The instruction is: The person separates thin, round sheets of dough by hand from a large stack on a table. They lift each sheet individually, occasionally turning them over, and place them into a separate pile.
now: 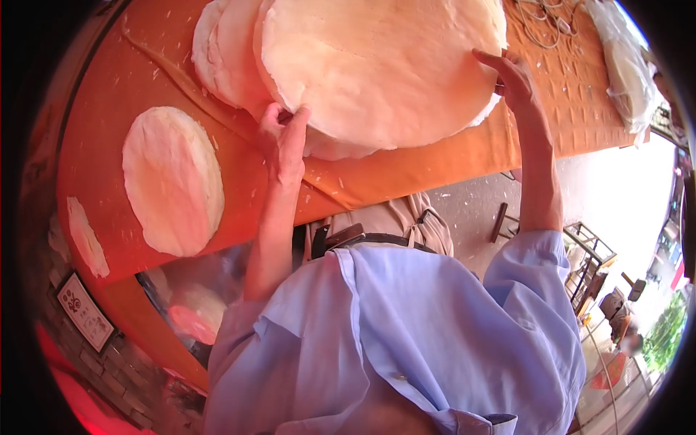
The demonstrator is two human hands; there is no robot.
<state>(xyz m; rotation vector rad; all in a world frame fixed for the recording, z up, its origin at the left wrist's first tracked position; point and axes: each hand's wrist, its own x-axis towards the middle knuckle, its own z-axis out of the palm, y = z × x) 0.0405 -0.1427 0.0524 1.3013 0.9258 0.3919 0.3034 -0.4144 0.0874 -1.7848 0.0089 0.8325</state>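
Note:
A large, round, thin pale sheet, much like a flatbread, spans the space between my two hands. My left hand pinches its near left edge between thumb and fingers. At the right edge, my right hand grips the rim, one digit on top and the others partly hidden beneath. More pale sheets lie under it, their edges showing at the left and along the near side. To the left of my left hand, a smaller stack of oval pale sheets rests on the orange-covered table.
A narrow pale piece lies at the table's left edge. Coiled cord and a clear plastic bag are at the far right. A framed sign stands lower left. Metal-framed furniture and a person appear at right.

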